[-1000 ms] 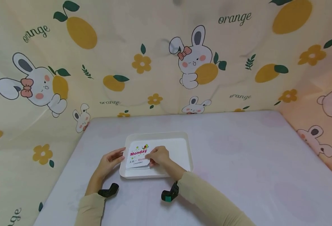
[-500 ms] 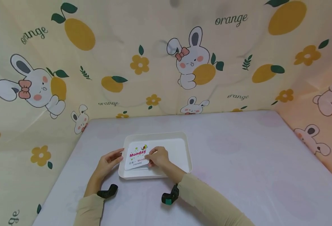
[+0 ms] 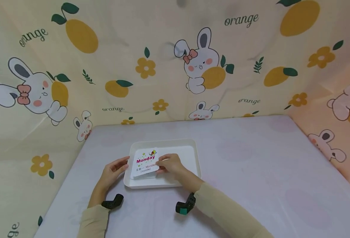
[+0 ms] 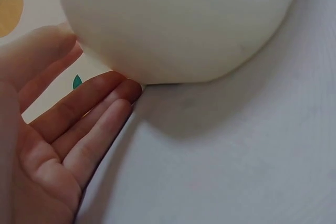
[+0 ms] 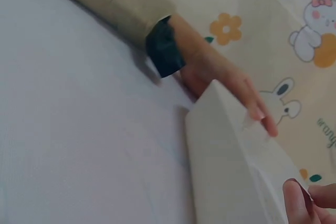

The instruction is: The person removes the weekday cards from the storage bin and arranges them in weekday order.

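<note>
The card printed "Monday" (image 3: 145, 167) is located in the left part of the white tray (image 3: 196, 162), which is set on the table (image 3: 246, 165). The right edge of the card is pinched between thumb and fingers of the right hand (image 3: 172, 164), and the card is held tilted, its near edge lying clear above the white card or cards (image 3: 151, 175) beneath; the number of these cannot be told. The left hand (image 3: 111, 172) is relaxed, its fingers nearly straight and touched against the left wall of the tray. The card is judged to be light and thin, fairly stiff, and smooth enough to slide on a like surface. Little force is called for; bending or creasing is to be expected if the pinch is tightened or a corner is pressed. The hold is best taken at 1 side edge, with the thumb above and the fingers below, so that the print is left uncovered and only 1 card is caught. The tray is judged to be light and rigid and may be shifted if its wall is pushed; steadying is best applied at the rim.
</note>
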Tool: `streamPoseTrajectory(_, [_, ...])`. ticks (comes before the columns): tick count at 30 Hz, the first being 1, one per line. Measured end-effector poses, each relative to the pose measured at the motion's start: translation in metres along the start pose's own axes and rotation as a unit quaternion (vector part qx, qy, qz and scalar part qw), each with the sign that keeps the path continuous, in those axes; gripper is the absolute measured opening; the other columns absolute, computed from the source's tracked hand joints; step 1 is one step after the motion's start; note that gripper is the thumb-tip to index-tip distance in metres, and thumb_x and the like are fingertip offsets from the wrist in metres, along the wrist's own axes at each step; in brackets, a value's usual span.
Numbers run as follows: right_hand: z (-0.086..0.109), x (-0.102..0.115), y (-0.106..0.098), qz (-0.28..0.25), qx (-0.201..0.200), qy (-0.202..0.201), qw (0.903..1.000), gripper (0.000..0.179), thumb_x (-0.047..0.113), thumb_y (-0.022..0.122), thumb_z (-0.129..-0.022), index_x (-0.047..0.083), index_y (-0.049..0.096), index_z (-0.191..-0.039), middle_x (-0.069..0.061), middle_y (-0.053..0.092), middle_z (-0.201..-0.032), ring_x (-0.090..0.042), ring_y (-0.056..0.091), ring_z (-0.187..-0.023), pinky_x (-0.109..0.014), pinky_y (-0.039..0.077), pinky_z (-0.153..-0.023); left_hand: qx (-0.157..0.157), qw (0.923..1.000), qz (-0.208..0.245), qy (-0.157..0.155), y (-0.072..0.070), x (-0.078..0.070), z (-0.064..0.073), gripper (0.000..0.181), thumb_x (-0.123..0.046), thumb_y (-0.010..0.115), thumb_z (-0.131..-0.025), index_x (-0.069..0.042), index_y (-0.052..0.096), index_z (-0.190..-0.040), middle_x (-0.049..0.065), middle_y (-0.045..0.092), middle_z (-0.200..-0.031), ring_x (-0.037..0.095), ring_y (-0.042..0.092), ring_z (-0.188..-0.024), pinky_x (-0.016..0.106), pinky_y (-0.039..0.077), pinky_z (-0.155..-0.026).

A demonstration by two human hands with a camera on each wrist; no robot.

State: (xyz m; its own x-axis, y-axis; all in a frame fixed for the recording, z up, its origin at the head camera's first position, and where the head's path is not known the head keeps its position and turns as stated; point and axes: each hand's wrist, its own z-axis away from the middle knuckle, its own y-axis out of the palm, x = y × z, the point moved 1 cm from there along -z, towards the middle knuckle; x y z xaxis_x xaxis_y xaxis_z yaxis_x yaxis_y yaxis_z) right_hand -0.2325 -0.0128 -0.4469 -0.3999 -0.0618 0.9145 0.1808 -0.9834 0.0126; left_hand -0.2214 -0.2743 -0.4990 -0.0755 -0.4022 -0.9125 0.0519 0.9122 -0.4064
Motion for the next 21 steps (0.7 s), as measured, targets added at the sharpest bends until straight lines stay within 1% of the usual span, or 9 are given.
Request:
streamPoseTrajectory(4, [0.004, 0.005, -0.006, -0.02, 0.011, 0.003, 0.9997, 0.025, -0.005, 0.064, -0.085, -0.01, 0.063, -0.11, -0.008, 0.062, -0.08, -0.009, 0.062, -0.061, -0.028, 0.06, -0.067, -0.001, 1.0, -0.009, 0.0, 0.0, 0.0, 0.001, 0.046, -0.025, 0.063, -0.093, -0.002, 0.056, -0.132, 0.021, 0.061, -0.13, -0.017, 0.055, -0.099, 0.006, 0.046, -0.086])
streamPoseTrajectory(5, [0.005, 0.006, -0.008, -0.026, 0.015, 0.005, 0.9995, 0.026, -0.005, 0.064, -0.085, -0.01, 0.063, -0.11, -0.008, 0.063, -0.081, -0.009, 0.062, -0.062, -0.028, 0.06, -0.068, -0.004, 1.0, -0.005, -0.003, 0.0, 0.0, 0.001, 0.046, -0.025, 0.064, -0.093, -0.002, 0.056, -0.132, 0.021, 0.062, -0.129, -0.017, 0.055, -0.099, 0.006, 0.047, -0.086])
streamPoseTrajectory(10, [0.009, 0.012, -0.019, -0.048, 0.025, 0.007, 0.9985, 0.03, -0.009, 0.062, -0.083, -0.011, 0.062, -0.113, -0.01, 0.064, -0.086, -0.011, 0.064, -0.063, -0.026, 0.06, -0.066, 0.001, 0.9999, 0.004, -0.011, 0.001, 0.0, 0.001, 0.046, -0.025, 0.064, -0.093, -0.004, 0.056, -0.133, 0.022, 0.059, -0.133, -0.017, 0.055, -0.099, 0.006, 0.047, -0.086])
streamPoseTrajectory(15, [0.014, 0.025, -0.032, -0.044, 0.031, 0.0, 0.9986, 0.031, -0.009, 0.062, -0.083, -0.01, 0.061, -0.114, -0.013, 0.064, -0.093, -0.013, 0.065, -0.065, -0.024, 0.059, -0.064, 0.003, 0.9998, 0.009, -0.016, 0.002, 0.0, 0.001, 0.047, -0.025, 0.063, -0.093, -0.004, 0.055, -0.134, 0.023, 0.056, -0.137, -0.018, 0.054, -0.099, 0.005, 0.046, -0.087])
streamPoseTrajectory(21, [0.018, 0.042, -0.052, -0.02, 0.02, -0.007, 0.9996, 0.033, -0.005, 0.063, -0.085, -0.007, 0.061, -0.118, -0.021, 0.067, -0.108, -0.013, 0.066, -0.067, -0.022, 0.059, -0.064, 0.004, 0.9997, 0.009, -0.02, 0.002, -0.001, 0.002, 0.047, -0.027, 0.063, -0.094, -0.005, 0.055, -0.135, 0.022, 0.056, -0.137, -0.019, 0.054, -0.1, 0.005, 0.045, -0.088])
